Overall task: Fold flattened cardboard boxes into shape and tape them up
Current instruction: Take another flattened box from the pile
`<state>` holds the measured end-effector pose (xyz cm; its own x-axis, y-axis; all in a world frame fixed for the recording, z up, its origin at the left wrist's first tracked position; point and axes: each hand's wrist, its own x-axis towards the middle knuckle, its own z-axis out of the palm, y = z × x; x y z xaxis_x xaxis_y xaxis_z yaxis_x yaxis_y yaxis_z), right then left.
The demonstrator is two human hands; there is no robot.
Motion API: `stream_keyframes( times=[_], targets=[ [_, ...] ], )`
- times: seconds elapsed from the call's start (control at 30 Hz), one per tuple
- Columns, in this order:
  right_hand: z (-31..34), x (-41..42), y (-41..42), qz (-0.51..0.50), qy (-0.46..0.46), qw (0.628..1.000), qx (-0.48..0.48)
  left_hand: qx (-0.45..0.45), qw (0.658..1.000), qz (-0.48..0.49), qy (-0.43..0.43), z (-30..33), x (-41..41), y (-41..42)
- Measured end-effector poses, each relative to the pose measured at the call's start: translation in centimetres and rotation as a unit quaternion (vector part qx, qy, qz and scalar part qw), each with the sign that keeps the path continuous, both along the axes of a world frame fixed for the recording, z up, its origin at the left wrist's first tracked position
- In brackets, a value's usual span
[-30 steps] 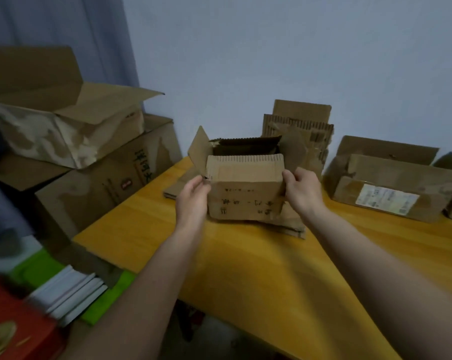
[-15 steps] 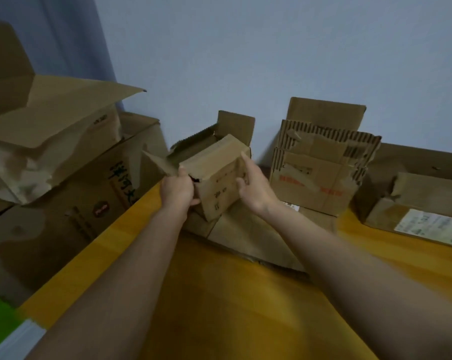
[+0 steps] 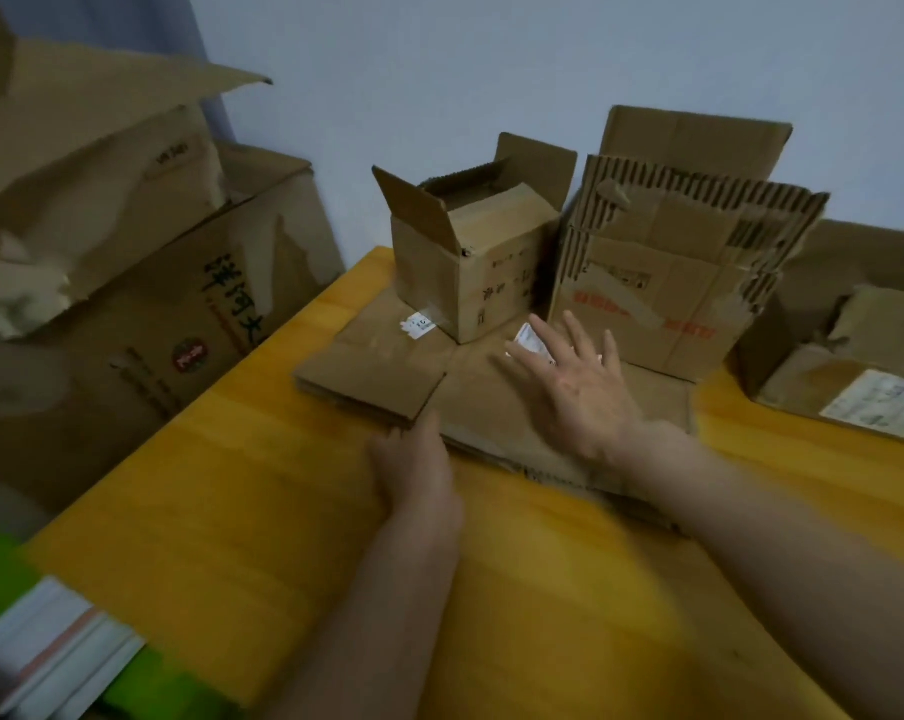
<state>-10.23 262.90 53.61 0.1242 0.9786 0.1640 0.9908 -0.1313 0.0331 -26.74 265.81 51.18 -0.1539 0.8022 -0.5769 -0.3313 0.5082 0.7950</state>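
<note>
Head camera, looking down over our own forearms: our right hand [image 3: 577,379] hovers with fingers spread and straight above the stack of flattened cardboard [image 3: 470,402], holding nothing, while our left hand [image 3: 413,470] rests at the stack's near edge, fingers tucked out of sight so we cannot tell whether they grip it. Half a second ago both hands were clamped on the small folded box [image 3: 465,257]; now they have let it go, and it stands upright on the back of the stack, top flaps open, against the torn standing carton [image 3: 668,272]. We judge this box shaped but not yet closed on top, and the hands seem to be reaching for the next flat piece. Around us lie the yellow table [image 3: 242,485], a large printed carton [image 3: 180,304] to the left and a labelled box [image 3: 865,387] to the right. No tape roll is in view.
</note>
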Motion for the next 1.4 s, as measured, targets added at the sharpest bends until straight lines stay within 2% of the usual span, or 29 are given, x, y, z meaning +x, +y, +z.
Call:
stream_keyframes(
  times=[0.1, 0.23, 0.3, 0.37, 0.47, 0.57, 0.63, 0.73, 0.83, 0.93, 1.0, 1.07, 1.13, 1.23, 1.27, 1.33, 1.4],
  targets=[
    [0.0, 0.2, 0.0, 0.018, -0.033, 0.999, -0.007, -0.009, 0.994, 0.002, -0.106, 1.7, 0.8, 1.0],
    [1.1, 0.0, 1.1, 0.075, -0.116, 0.99, 0.001, 0.049, 0.986, -0.114, -0.11, 2.9, 1.7, 0.7],
    [2.2, -0.1, 2.3, 0.119, -0.182, 0.976, 0.013, 0.066, 0.977, -0.134, -0.153, 2.9, 1.5, 0.1],
    [3.4, 0.0, 3.9, 0.146, -0.245, 0.958, -0.006, 0.09, 0.971, -0.124, -0.181, 3.1, 0.8, -0.3],
    [4.5, 0.5, 5.9, 0.122, -0.325, 0.936, -0.064, 0.12, 0.97, -0.115, -0.177, 3.6, -0.9, -0.6],
    [4.6, 0.8, 6.8, 0.082, -0.352, 0.922, -0.138, 0.141, 0.97, -0.094, -0.176, 4.3, -3.5, -0.8],
    [4.5, 0.4, 6.5, 0.073, -0.362, 0.912, -0.178, 0.164, 0.972, -0.044, -0.165, 4.7, -5.3, -1.6],
    [5.9, -0.8, 5.3, 0.095, -0.3, 0.932, -0.18, 0.183, 0.972, 0.038, -0.142, 5.4, -7.1, -3.0],
    [7.9, -1.8, 2.5, 0.131, -0.265, 0.947, -0.123, 0.17, 0.972, 0.054, -0.15, 6.2, -7.6, -4.2],
    [8.5, -1.4, -1.7, 0.032, -0.204, 0.972, -0.109, 0.165, 0.974, 0.043, -0.146, 6.8, -7.5, -5.6],
    [8.5, -0.2, -3.9, -0.06, -0.15, 0.97, -0.18, 0.158, 0.975, 0.047, -0.146, 7.2, -7.5, -7.0],
    [8.5, 1.4, -5.5, -0.112, -0.074, 0.956, -0.262, 0.15, 0.977, 0.052, -0.142, 7.5, -7.9, -8.6],
    [8.6, 2.4, -6.7, -0.126, -0.008, 0.952, -0.279, 0.147, 0.976, 0.057, -0.15, 8.0, -8.6, -10.0],
    [9.6, 2.1, -9.6, -0.091, 0.151, 0.961, -0.215, 0.155, 0.972, 0.039, -0.174, 9.4, -9.3, -11.8],
    [10.3, 1.7, -11.0, -0.077, 0.215, 0.953, -0.198, 0.157, 0.969, 0.028, -0.189, 10.1, -9.1, -12.5],
    [12.2, 0.9, -14.5, -0.061, 0.37, 0.907, -0.191, 0.168, 0.96, -0.01, -0.222, 11.7, -7.9, -14.0],
    [14.7, 0.6, -18.7, -0.033, 0.455, 0.873, -0.174, 0.176, 0.952, -0.067, -0.243, 13.5, -6.2, -15.7]
  ],
)
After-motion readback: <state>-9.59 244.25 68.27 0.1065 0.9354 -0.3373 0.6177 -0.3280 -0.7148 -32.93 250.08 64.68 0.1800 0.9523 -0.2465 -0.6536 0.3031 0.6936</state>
